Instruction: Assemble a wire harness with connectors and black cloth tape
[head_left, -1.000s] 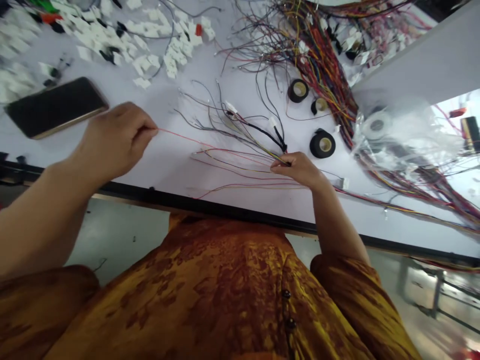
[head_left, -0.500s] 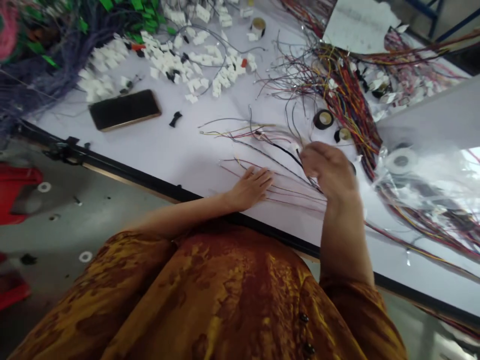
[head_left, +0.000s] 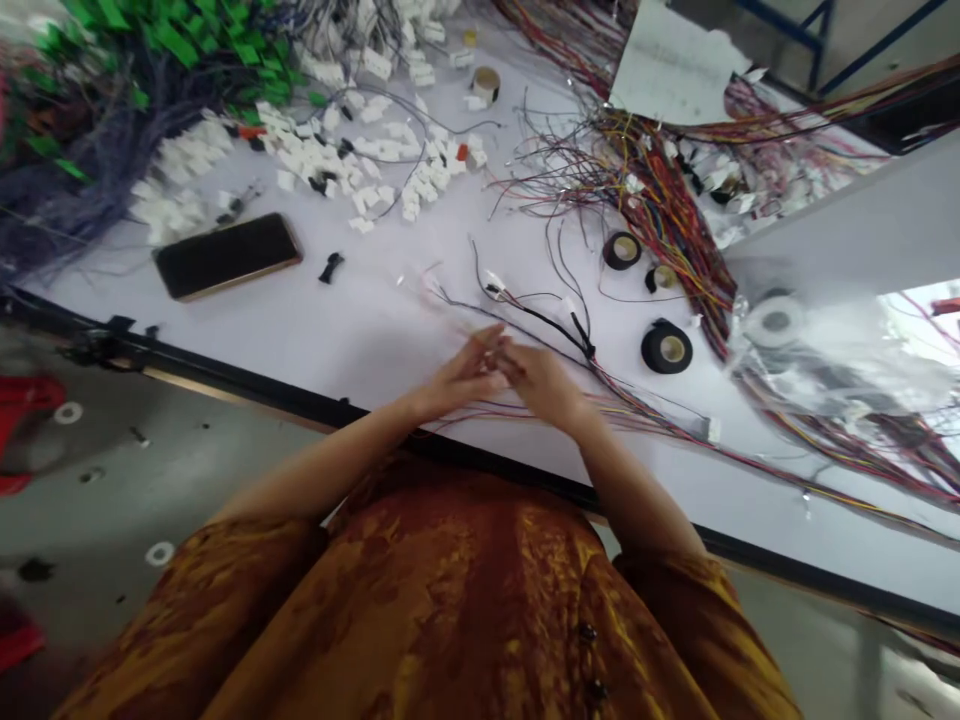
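Note:
My left hand (head_left: 454,383) and my right hand (head_left: 546,388) meet over the white table near its front edge. Their fingertips are closed together on thin wires (head_left: 457,322), whose loose ends blur toward the upper left. Exactly how the fingers share the wires is hard to make out. Just beyond my hands lies a wire harness with a black-sleeved branch (head_left: 551,324) and a small white connector (head_left: 495,284). More red and yellow wires (head_left: 622,412) run under my right wrist along the table edge to the right.
Rolls of black tape (head_left: 667,347) lie right of my hands. A phone (head_left: 229,257) and a small black part (head_left: 331,267) are at left. White connectors (head_left: 360,150) pile up behind. A thick wire bundle (head_left: 686,220) and a clear plastic bag (head_left: 840,350) occupy the right.
My right hand has moved left, away from the harness's branching point, to meet my left hand. My left fingers, previously spread over the wires, have drawn together. A large tape roll has come into full view.

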